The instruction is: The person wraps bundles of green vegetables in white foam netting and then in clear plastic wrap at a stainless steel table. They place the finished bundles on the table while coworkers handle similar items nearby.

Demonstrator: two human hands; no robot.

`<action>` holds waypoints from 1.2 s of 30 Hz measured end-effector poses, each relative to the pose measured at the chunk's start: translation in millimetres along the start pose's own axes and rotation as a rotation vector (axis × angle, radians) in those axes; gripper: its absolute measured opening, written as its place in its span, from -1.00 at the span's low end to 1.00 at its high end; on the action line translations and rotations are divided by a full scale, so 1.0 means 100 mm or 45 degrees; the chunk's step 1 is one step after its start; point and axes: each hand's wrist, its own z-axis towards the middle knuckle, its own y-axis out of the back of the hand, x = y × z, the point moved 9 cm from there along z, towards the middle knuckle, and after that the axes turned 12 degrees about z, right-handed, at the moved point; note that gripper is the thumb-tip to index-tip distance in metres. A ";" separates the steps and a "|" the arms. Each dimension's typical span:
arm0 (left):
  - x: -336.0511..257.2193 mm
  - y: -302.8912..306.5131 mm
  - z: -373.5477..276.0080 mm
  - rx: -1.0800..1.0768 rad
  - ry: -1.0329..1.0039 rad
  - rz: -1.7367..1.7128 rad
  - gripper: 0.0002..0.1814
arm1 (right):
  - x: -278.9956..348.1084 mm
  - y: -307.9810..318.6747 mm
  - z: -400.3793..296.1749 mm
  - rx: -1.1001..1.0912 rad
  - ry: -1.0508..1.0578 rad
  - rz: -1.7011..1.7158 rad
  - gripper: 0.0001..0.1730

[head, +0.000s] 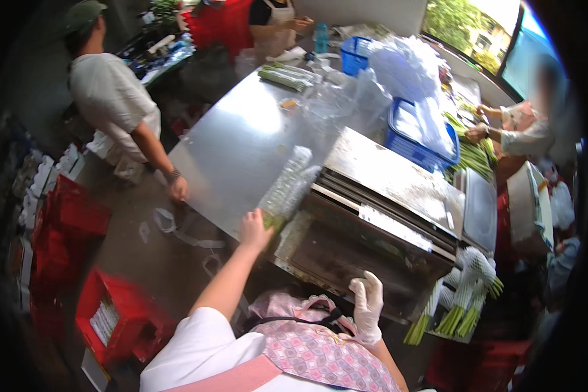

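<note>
My bare left hand (255, 230) grips the green stem end of a flower bundle sleeved in clear plastic (286, 183). The bundle lies along the steel table (215, 161), beside a boxy metal wrapping machine (372, 225). My right hand (367, 306), in a thin white glove, is raised in front of the machine, close to my apron. Its fingers are bent and apart, with nothing visible in them. At the machine's right side lie several bundles of green stems in white foam netting (470, 289).
A person (112, 98) stands at the table's left edge; another (524, 125) handles stems at the right. A third (274, 24) is at the back. Blue baskets (416, 152) and plastic bags (402, 68) crowd the far right. Red crates (112, 313) stand on the left floor.
</note>
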 end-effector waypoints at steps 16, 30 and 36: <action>-1.92 -0.25 -0.51 0.909 -0.057 -1.519 -0.40 | -0.04 1.70 0.32 -0.689 0.131 -1.258 -0.32; -2.32 -0.34 -0.52 0.855 -0.107 -1.526 -0.36 | -0.23 1.40 0.75 -0.500 0.107 -0.107 -0.80; -2.50 -0.44 -0.60 1.144 -0.066 -1.571 -0.48 | -0.18 1.32 0.74 -0.731 -0.204 0.198 -0.47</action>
